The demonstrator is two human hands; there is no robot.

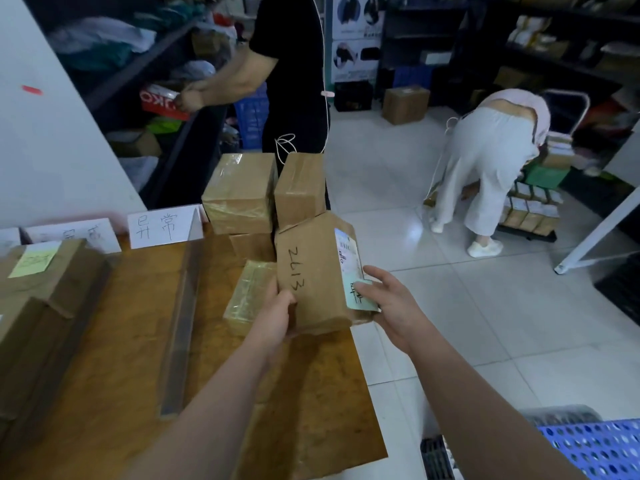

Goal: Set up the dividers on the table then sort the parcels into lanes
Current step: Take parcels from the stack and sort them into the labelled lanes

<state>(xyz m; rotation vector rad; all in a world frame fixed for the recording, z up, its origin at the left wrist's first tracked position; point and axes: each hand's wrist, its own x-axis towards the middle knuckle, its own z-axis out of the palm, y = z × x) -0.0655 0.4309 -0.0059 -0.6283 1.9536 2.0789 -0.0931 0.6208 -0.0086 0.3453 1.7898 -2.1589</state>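
A brown cardboard parcel (315, 271) marked "2613" in black pen is held above the table's right side. My left hand (277, 315) grips its near left corner and my right hand (388, 303) holds its right side, over a pale green note stuck there. A clear divider (183, 320) lies lengthwise on the wooden table (131, 341). Under the held parcel rests a tape-wrapped parcel (247, 296). Behind it stands a stack of parcels (242, 195). A large parcel with a yellow sticky note (41, 282) fills the left lane. White folded lane signs (162, 225) stand at the far edge.
A person in black (294, 74) stands just beyond the table's far end, reaching into dark shelves. Another person in white trousers (485, 161) bends over a cart of boxes on the tiled floor. A blue perforated crate (595, 448) sits at lower right.
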